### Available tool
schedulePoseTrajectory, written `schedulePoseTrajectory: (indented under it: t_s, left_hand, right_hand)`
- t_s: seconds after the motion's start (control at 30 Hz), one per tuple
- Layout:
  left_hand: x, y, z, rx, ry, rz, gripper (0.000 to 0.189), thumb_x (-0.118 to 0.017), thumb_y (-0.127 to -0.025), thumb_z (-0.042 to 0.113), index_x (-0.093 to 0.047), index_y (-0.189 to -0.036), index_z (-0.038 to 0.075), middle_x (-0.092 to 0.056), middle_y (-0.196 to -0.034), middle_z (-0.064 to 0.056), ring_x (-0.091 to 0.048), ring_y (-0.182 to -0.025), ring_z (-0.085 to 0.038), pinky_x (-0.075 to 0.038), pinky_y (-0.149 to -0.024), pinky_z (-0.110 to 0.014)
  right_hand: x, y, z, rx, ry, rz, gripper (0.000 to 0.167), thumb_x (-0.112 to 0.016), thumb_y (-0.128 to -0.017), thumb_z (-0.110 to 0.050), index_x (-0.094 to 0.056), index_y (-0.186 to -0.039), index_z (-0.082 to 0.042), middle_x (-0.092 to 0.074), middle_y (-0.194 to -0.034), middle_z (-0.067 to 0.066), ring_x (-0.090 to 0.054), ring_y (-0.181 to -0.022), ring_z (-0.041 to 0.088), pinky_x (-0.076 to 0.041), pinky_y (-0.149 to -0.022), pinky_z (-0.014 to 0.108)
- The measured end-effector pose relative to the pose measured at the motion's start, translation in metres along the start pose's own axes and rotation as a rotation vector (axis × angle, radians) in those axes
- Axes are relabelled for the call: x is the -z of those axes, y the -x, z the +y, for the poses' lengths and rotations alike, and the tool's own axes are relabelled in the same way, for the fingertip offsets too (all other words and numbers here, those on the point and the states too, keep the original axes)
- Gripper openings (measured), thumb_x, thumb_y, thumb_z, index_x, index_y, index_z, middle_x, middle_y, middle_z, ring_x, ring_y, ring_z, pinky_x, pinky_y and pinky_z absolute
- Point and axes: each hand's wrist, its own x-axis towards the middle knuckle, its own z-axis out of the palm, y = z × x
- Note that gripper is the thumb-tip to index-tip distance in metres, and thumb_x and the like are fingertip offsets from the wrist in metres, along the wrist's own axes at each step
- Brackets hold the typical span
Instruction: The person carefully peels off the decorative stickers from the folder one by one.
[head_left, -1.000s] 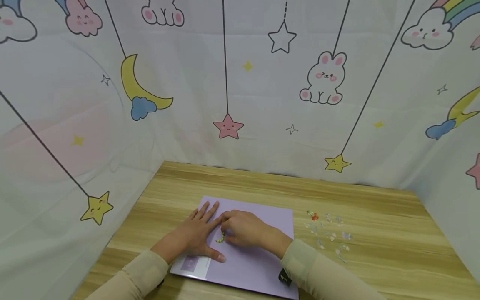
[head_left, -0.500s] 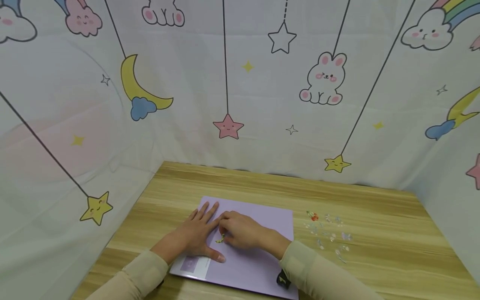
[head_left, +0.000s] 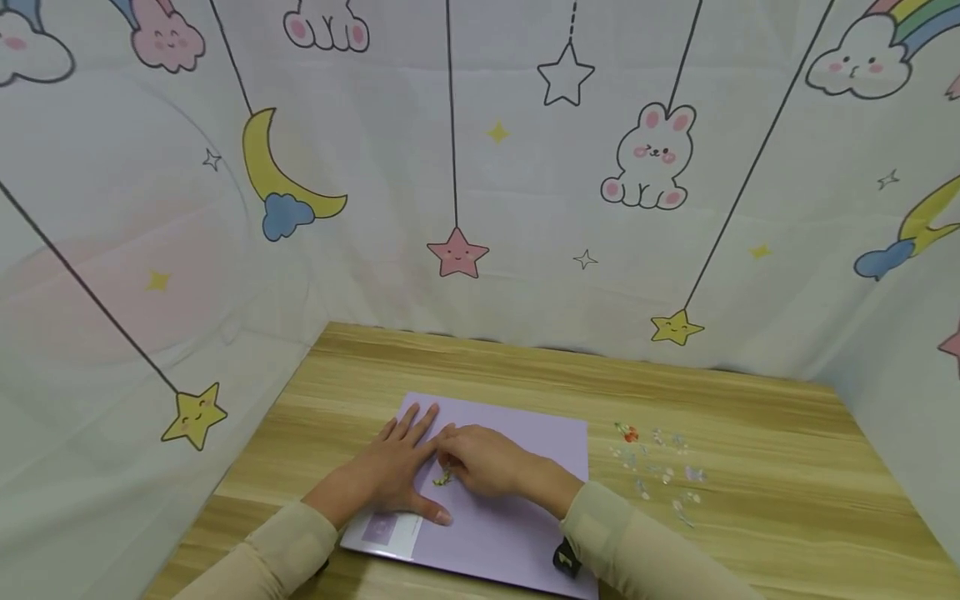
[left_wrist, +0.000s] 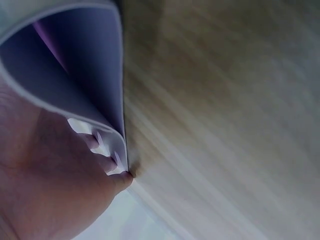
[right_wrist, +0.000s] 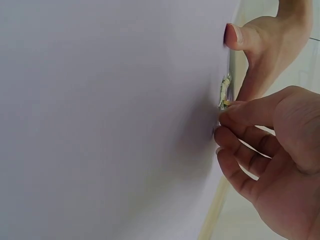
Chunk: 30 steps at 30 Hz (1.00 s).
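Note:
A purple folder-like booklet (head_left: 502, 533) lies on the wooden table, with a white label strip (head_left: 405, 533) at its lower left. My left hand (head_left: 390, 471) rests flat on it, fingers spread and thumb out to the side. Between that thumb and index finger is a small yellow-green sticker (head_left: 441, 478) with clear edges. My right hand (head_left: 487, 460) pinches the sticker's upper end, thumb against curled fingers. In the right wrist view the sticker (right_wrist: 225, 90) stands up along the purple surface, its lower end hidden by the fingertips. The left wrist view shows the cover's curled edge (left_wrist: 121, 75).
Several small clear stickers (head_left: 694, 473) lie scattered on the table (head_left: 780, 467) right of the booklet, with a red and green one (head_left: 628, 433) at their top left. A black device (head_left: 566, 557) sits under the right sleeve. A printed curtain (head_left: 525, 200) closes off the back and sides.
My right fingertips have shifted slightly against the sticker, which now shows a little more below them. My left hand and the booklet stay in place.

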Motion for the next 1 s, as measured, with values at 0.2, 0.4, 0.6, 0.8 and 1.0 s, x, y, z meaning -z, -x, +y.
schedulePoseTrajectory:
  t_s: [0.2,0.4,0.6,0.8,1.0]
  left_hand:
    - [0.001,0.000,0.001,0.003,-0.006,-0.007,0.130,-0.068,-0.073,0.091,-0.024,-0.170,0.017,-0.006,-0.176,-0.021,-0.005,-0.160,-0.050,-0.016,-0.125,-0.066]
    - [0.001,-0.001,0.001,0.008,-0.025,-0.002,0.130,-0.069,-0.072,0.091,-0.025,-0.170,0.017,-0.008,-0.176,-0.022,-0.007,-0.159,-0.051,-0.017,-0.125,-0.065]
    - [0.002,-0.001,0.003,0.003,-0.045,-0.005,0.130,-0.069,-0.072,0.090,-0.027,-0.169,0.015,-0.009,-0.176,-0.022,-0.008,-0.159,-0.051,-0.019,-0.124,-0.065]
    - [0.003,-0.001,0.003,0.010,-0.049,-0.011,0.131,-0.068,-0.072,0.092,-0.027,-0.169,0.015,-0.009,-0.176,-0.022,-0.008,-0.159,-0.051,-0.019,-0.124,-0.066]
    - [0.002,-0.002,0.002,0.012,-0.040,-0.013,0.132,-0.067,-0.071,0.093,-0.026,-0.170,0.016,-0.009,-0.176,-0.022,-0.008,-0.159,-0.050,-0.018,-0.125,-0.065]
  right_hand:
    - [0.004,0.002,0.002,0.016,-0.008,0.015,0.013,-0.071,-0.098,-0.003,-0.072,-0.091,-0.014,-0.067,-0.097,-0.007,-0.065,-0.091,0.008,-0.054,-0.088,0.030]
    - [0.015,0.006,0.002,0.055,-0.021,0.047,0.013,-0.071,-0.097,-0.002,-0.074,-0.092,-0.014,-0.073,-0.108,-0.005,-0.066,-0.096,0.006,-0.054,-0.091,0.030]
    - [0.032,0.019,0.005,0.019,-0.001,0.044,0.006,-0.075,-0.098,-0.010,-0.077,-0.096,-0.015,-0.066,-0.091,-0.009,-0.056,-0.078,0.001,-0.050,-0.076,0.024]
    - [0.047,0.037,0.014,0.003,-0.043,0.127,0.006,-0.077,-0.097,-0.008,-0.080,-0.098,-0.013,-0.066,-0.090,-0.007,-0.061,-0.078,0.005,-0.051,-0.071,0.021]
    - [0.063,0.061,0.027,-0.027,-0.106,0.219,0.007,-0.078,-0.097,-0.007,-0.082,-0.101,-0.012,-0.069,-0.094,-0.007,-0.062,-0.080,0.003,-0.053,-0.070,0.021]
